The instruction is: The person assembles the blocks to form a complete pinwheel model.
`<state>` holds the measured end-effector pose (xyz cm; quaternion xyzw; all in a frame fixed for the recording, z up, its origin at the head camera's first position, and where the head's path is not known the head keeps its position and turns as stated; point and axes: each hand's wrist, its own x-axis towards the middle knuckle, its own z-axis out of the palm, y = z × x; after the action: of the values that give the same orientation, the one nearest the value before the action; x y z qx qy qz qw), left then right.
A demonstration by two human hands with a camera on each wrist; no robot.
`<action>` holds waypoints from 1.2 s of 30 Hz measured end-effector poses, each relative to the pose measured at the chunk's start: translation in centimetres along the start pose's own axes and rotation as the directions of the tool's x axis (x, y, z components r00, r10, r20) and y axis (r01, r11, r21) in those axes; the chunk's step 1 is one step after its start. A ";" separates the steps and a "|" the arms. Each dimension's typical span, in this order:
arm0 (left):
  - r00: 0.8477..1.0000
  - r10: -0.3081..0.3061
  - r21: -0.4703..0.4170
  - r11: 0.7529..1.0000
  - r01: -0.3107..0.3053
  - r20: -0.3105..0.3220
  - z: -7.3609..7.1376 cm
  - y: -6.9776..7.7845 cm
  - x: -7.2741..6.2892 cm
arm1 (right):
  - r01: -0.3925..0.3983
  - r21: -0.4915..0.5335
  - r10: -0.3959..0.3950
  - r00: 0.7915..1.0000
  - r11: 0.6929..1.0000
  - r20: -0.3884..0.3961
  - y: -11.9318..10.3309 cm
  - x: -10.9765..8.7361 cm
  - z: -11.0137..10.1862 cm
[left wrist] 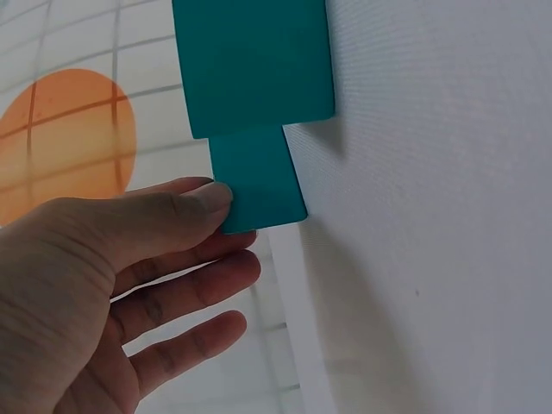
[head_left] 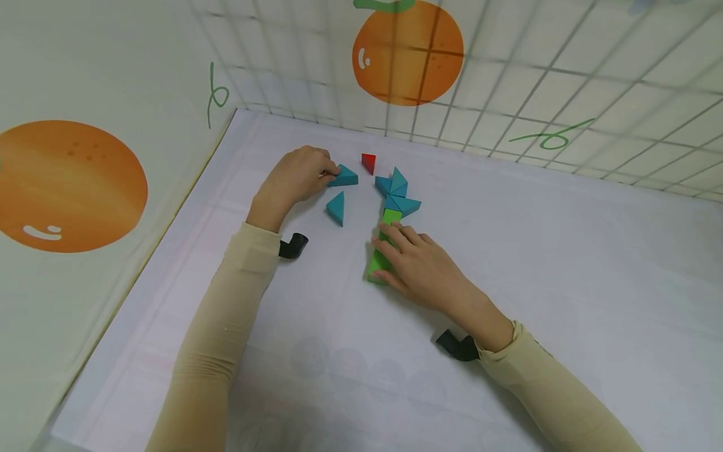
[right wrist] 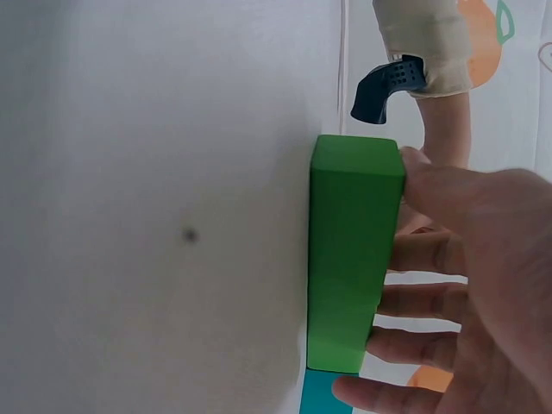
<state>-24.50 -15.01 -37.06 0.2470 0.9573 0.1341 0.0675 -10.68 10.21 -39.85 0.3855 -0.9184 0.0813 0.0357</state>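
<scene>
In the head view, my left hand (head_left: 302, 172) pinches a blue triangular block (head_left: 346, 178) at its left corner. The left wrist view shows the thumb on that block's side, the other fingers spread. A second blue triangular block (head_left: 336, 208) lies just nearer to me. My right hand (head_left: 420, 267) rests across a green piece (head_left: 392, 216), fingers on top and thumb at its near end; the hand hides part of it. The green piece's far end meets a cluster of blue triangular blocks (head_left: 400, 188). The right wrist view shows the green piece (right wrist: 352, 267) lying long on the table.
A small red triangular block (head_left: 368, 163) lies beyond the blue ones, near the back. The white table (head_left: 565, 263) meets a wall (head_left: 508, 37) with grid lines and printed oranges. Black wrist attachments (head_left: 294, 246) jut from both sleeves.
</scene>
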 end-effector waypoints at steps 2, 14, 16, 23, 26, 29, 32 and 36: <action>1.000 0.003 -0.019 1.000 -0.003 0.006 0.1 0.1 0.1 | 0.001 0.000 -0.001 1.000 1.000 -0.002 0.0 0.0 0.0; 0.998 0.040 -0.096 0.995 -0.036 0.045 0.4 0.9 0.4 | -0.008 0.016 0.008 1.000 1.000 0.001 0.0 0.0 0.0; 0.997 0.056 -0.111 0.993 -0.050 0.050 0.6 1.0 0.5 | -0.009 0.018 0.009 1.000 1.000 0.002 -0.1 -0.1 0.0; 0.996 0.079 -0.126 0.989 -0.073 0.047 0.8 1.6 0.6 | -0.011 0.018 0.011 1.000 1.000 0.007 0.0 -0.1 0.0; 0.995 0.082 -0.126 0.989 -0.075 0.050 0.8 1.7 0.6 | -0.010 0.018 0.009 1.000 1.000 0.009 0.0 -0.1 0.0; 0.995 0.087 -0.134 0.988 -0.080 0.047 0.9 1.7 0.7 | -0.008 0.021 0.007 1.000 1.000 0.008 0.1 -0.1 0.0; 0.994 0.097 -0.141 0.986 -0.090 0.043 1.0 1.7 0.7 | -0.005 0.028 0.005 1.000 1.000 0.006 0.1 0.0 0.0; 0.994 0.107 -0.157 0.983 -0.100 0.036 1.2 1.7 0.8 | -0.001 0.034 0.001 1.000 0.999 0.001 0.2 0.0 0.1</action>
<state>-24.21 -12.94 -37.80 0.2935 0.9281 0.2058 0.1007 -10.84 10.31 -39.96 0.3858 -0.9171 0.0966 0.0286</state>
